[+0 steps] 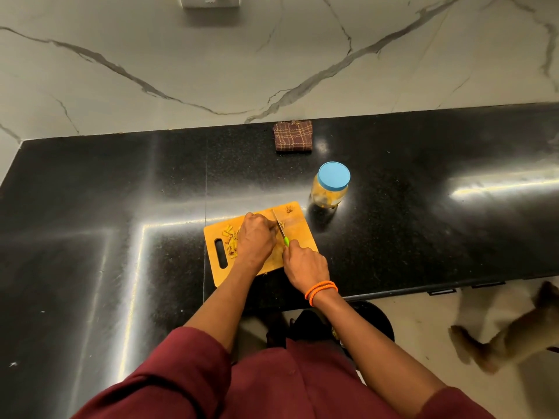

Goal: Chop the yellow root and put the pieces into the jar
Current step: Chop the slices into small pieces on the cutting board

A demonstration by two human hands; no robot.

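A wooden cutting board [298,229] lies on the black counter. My left hand [255,238] is curled over a piece of yellow root on the board, which it mostly hides. My right hand [305,264] grips the green handle of a knife [279,226], whose blade stands right against the left fingertips. Several cut yellow pieces [230,241] lie on the board to the left of my left hand. One small uncut root piece [289,209] sits at the board's far right corner. A clear jar [329,189] with a blue lid on, holding yellow pieces, stands just beyond the board.
A folded brown checked cloth [293,136] lies near the marble wall. The counter's front edge [423,290] runs right of my arms. A brown animal [514,337] stands on the floor at the lower right. A dark round bin [372,322] sits below the counter edge.
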